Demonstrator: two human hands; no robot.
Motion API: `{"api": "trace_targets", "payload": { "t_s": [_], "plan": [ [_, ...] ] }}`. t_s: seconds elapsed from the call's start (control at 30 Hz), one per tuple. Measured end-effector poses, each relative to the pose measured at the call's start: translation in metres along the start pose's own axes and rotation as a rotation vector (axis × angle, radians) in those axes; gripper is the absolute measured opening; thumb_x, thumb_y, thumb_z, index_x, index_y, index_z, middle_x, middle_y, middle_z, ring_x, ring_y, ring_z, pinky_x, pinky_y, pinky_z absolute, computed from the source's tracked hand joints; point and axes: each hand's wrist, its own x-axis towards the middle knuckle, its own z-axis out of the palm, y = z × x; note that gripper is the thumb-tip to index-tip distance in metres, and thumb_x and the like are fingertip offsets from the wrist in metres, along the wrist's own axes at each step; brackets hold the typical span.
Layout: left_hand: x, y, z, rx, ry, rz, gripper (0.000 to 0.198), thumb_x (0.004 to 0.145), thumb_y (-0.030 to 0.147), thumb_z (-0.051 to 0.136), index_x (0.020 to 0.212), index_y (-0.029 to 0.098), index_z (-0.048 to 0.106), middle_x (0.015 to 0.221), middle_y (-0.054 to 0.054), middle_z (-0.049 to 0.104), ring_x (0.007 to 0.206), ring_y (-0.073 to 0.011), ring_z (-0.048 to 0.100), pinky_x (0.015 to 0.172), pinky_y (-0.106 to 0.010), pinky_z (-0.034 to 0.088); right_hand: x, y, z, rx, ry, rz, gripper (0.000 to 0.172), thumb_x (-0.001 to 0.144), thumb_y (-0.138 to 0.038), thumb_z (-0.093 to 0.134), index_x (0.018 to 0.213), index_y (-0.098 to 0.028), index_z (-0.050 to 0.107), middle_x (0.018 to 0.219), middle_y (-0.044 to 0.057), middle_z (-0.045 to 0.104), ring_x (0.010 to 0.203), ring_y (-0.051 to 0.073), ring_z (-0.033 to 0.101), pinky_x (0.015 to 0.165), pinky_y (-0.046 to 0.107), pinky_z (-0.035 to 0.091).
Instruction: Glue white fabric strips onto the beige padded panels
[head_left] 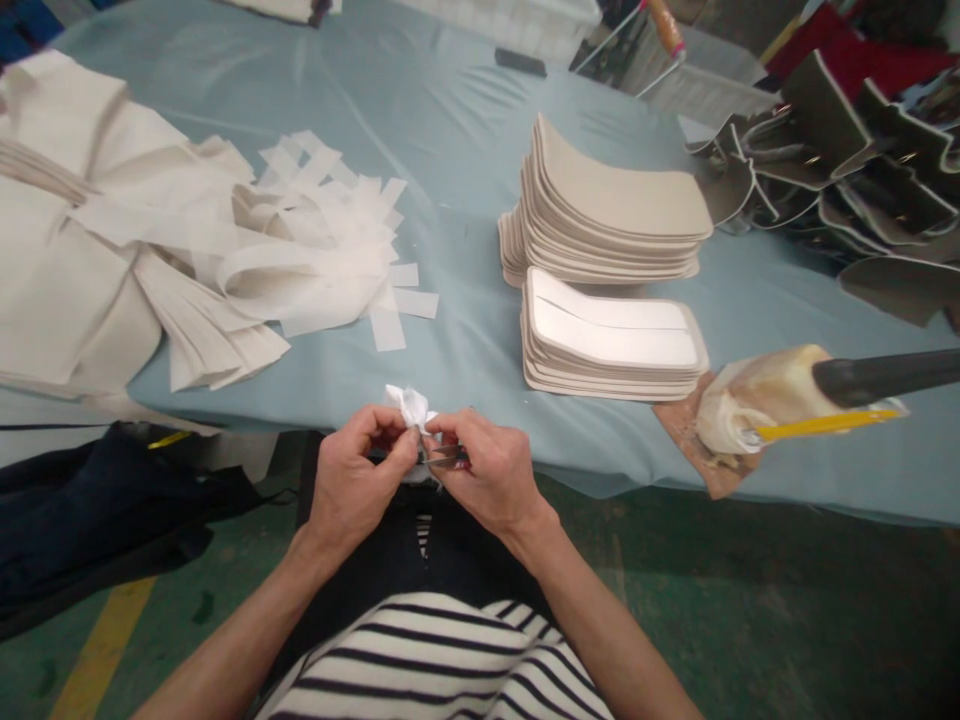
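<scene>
Just off the table's front edge, over my lap, my two hands meet at a small crumpled white cloth (412,408). My left hand (360,465) is closed, pinching the cloth between thumb and fingertips. Closed too, my right hand (491,468) holds a small metal tool with thin blades (446,456), its tip pointing at the cloth. The tool's exact kind is partly hidden by the fingers. Right fingertips also touch the cloth's edge. Ahead of the hands lies a pile of thin white strips (330,250).
Right of centre stand a stack of beige curved panels (622,200) and a lower stack topped with a white piece (615,328). A glue-crusted container (757,400) with a yellow-edged brush sits near the right edge. Beige fabric (75,290) covers the left; dark panels (847,180) pile up far right.
</scene>
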Motion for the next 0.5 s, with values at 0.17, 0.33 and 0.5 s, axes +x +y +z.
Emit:
{"api": "trace_targets", "payload": {
  "t_s": [0.17, 0.33, 0.5],
  "plan": [
    [0.000, -0.002, 0.004, -0.015, 0.075, -0.019, 0.013, 0.081, 0.029, 0.064, 0.073, 0.020, 0.060, 0.062, 0.005, 0.058, 0.055, -0.0095, 0.050, 0.058, -0.022, 0.043, -0.003, 0.005, 0.013, -0.075, 0.188, -0.077, 0.012, 0.092, -0.024, 0.060, 0.088, -0.021, 0.070, 0.068, 0.000, 0.070, 0.058, 0.011, 0.061, 0.059, 0.023, 0.042],
    [0.002, -0.003, 0.008, -0.189, 0.076, -0.139, 0.018, 0.078, 0.033, 0.067, 0.069, 0.020, 0.057, 0.059, 0.005, 0.055, 0.053, -0.0097, 0.047, 0.053, -0.022, 0.040, -0.010, 0.006, 0.026, 0.275, 0.209, 0.224, 0.007, 0.085, -0.027, 0.061, 0.083, -0.021, 0.064, 0.057, -0.006, 0.056, 0.044, 0.007, 0.043, 0.045, 0.020, 0.035],
    [0.002, -0.002, 0.011, -0.364, 0.021, -0.205, 0.019, 0.078, 0.036, 0.066, 0.072, 0.020, 0.057, 0.060, 0.004, 0.057, 0.054, -0.0108, 0.051, 0.053, -0.022, 0.042, -0.008, 0.004, 0.024, 0.465, 0.123, 0.324, 0.008, 0.083, -0.027, 0.061, 0.079, -0.021, 0.059, 0.059, -0.008, 0.051, 0.046, 0.006, 0.038, 0.044, 0.018, 0.032]
  ]
}}
